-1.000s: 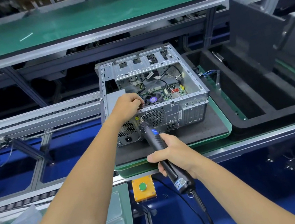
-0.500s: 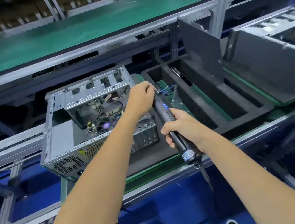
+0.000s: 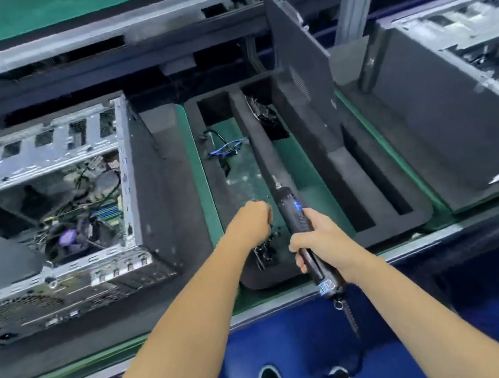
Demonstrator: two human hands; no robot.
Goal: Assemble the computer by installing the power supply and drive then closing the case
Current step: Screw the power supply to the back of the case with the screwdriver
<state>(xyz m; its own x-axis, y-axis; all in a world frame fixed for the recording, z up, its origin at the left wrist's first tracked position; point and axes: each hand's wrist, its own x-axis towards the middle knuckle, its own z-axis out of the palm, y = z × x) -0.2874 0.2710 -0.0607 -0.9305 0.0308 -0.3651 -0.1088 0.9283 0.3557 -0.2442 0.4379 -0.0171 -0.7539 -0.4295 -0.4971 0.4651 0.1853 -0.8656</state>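
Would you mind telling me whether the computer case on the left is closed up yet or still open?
Still open. The computer case has no side panel on top; its motherboard and cables show from above.

Foam tray [image 3: 386, 194] sat mid-tabletop. Open case [image 3: 56, 216] lay left of it, second case [image 3: 473, 102] right; side panel [image 3: 301, 56] stood in the tray's rear slot, cables [image 3: 228, 149] inside.

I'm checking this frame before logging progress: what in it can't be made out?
Head view only:
- Left hand: closed fist; whatever it holds is hidden by the fingers.
- Small dark parts in the foam tray: blurred, partly behind the wrist.
- Open computer case: left side cut off by the frame edge.
- Electric screwdriver bit: too blurred.
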